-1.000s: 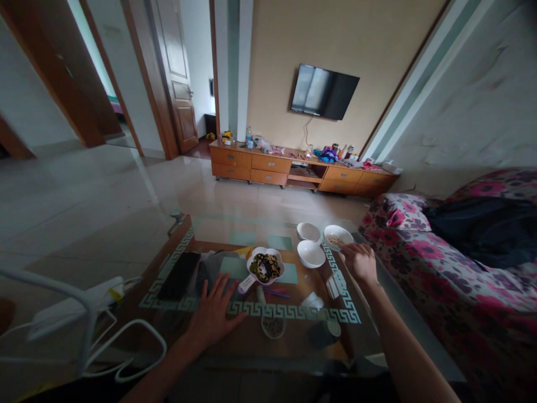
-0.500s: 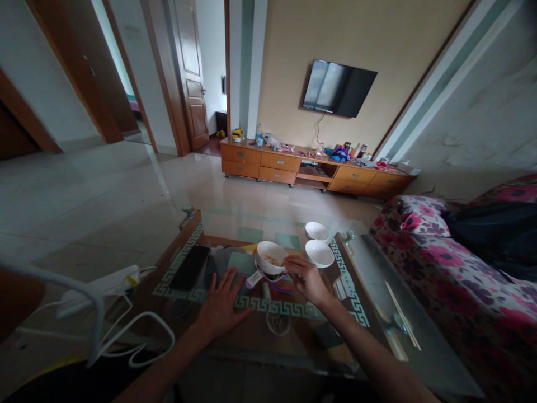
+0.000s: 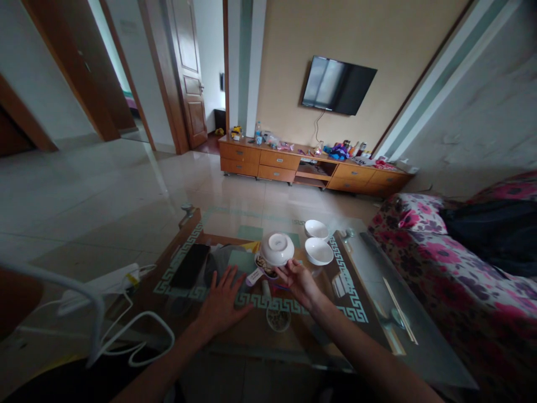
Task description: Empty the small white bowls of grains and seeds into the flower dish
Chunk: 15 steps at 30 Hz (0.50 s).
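Over it goes, and the white ceramic bowl [image 3: 277, 249] has swung from tilted to fully upturned, foot ring on top, right above a white flower-shaped dish [image 3: 264, 268] of dark food! The right hand [image 3: 298, 282] is up at the bowl's rim, fingers and thumb closed against it, though how firm that hold is, I can't tell from here. The left hand [image 3: 222, 299] lies open, fingers spread, on a glass table with a Greek-key border [image 3: 268, 304], just in front of the flower-shaped dish. That's one bowl turned over so far. Two more white bowls [image 3: 318, 240] sit upright just beyond the dish, off to its right, with neither hand on them, and a small round dish of seeds [image 3: 278, 320] waits in front of it.
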Each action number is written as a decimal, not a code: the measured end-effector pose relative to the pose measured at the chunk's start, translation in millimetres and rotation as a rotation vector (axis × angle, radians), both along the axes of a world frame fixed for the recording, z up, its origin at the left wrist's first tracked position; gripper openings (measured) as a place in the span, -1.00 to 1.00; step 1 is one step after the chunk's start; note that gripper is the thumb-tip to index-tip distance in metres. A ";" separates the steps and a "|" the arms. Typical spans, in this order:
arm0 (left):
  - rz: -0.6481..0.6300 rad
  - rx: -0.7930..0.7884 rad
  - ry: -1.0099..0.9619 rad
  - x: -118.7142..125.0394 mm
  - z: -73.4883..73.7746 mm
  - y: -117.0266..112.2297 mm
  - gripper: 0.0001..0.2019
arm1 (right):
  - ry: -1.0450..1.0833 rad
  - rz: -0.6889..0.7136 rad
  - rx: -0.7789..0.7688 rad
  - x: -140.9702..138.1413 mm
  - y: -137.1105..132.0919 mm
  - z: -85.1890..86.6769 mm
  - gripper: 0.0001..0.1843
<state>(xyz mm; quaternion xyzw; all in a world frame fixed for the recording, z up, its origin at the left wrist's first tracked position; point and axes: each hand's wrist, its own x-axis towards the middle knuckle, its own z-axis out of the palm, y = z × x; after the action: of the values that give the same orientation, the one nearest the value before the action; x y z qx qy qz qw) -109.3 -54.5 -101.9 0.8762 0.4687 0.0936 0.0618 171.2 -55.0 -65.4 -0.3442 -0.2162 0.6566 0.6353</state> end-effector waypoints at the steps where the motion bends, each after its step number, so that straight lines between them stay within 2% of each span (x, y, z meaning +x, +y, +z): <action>1: -0.002 0.005 0.001 -0.1 -0.4 0.1 -0.14 | 0.028 -0.005 0.005 0.6 -0.1 -0.2 -0.67; 4: -0.012 0.020 0.005 -0.3 -1.5 0.7 -0.15 | 0.038 -0.020 0.040 7.0 1.4 4.8 -0.71; 8: -0.013 0.034 -0.008 -0.9 -4.9 2.8 -0.15 | -0.027 -0.110 0.127 32.0 10.8 26.3 -0.71; 10: -0.016 0.047 -0.020 -1.3 -7.6 4.1 -0.15 | -0.146 -0.202 0.196 54.7 16.9 40.0 -0.71; 12: -0.018 0.055 -0.029 -1.4 -9.5 5.0 -0.16 | -0.364 -0.340 0.254 84.1 20.4 52.5 -0.73; 15: -0.008 0.047 -0.035 -0.8 -9.1 4.8 -0.16 | -0.614 -0.519 0.262 136.2 15.5 65.6 -0.71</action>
<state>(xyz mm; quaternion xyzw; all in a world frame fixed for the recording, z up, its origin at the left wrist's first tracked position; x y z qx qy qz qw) -110.1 -49.7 -111.0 0.8776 0.4616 0.1194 0.0499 307.4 -39.5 0.2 -0.4831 -0.3833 0.3089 0.7241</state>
